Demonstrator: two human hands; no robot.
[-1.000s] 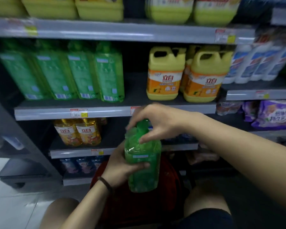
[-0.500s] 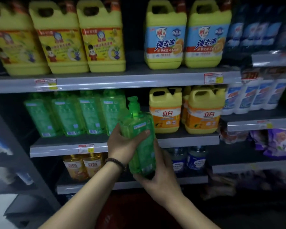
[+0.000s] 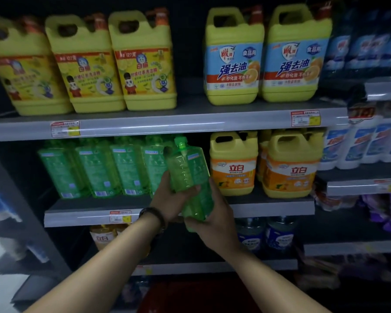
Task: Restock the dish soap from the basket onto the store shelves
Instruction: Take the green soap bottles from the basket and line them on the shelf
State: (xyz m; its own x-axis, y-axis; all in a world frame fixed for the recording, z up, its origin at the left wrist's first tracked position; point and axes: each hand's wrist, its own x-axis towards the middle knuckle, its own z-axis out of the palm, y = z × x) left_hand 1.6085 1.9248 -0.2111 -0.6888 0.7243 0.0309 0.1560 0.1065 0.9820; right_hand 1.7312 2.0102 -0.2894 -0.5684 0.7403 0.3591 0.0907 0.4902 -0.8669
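Gripping the green bottle (image 3: pixel 190 177), left hand (image 3: pixel 167 199) round its side, right hand (image 3: pixel 215 220) cupping its base: set upright on the shelf (image 3: pixel 269 206) just beyond the hands.

A translucent green dish soap bottle (image 3: pixel 190 177), topped with a green pump cap, is held in front of the middle shelf (image 3: pixel 88 214), nearly upright with its top leaning slightly left. Its lower half is gripped from the left by the left hand (image 3: pixel 169 199), while its base is cupped from below and the right by the right hand (image 3: pixel 215 220). It is pictured at the right end of a row of matching green bottles (image 3: pixel 99 170) standing upright on that shelf
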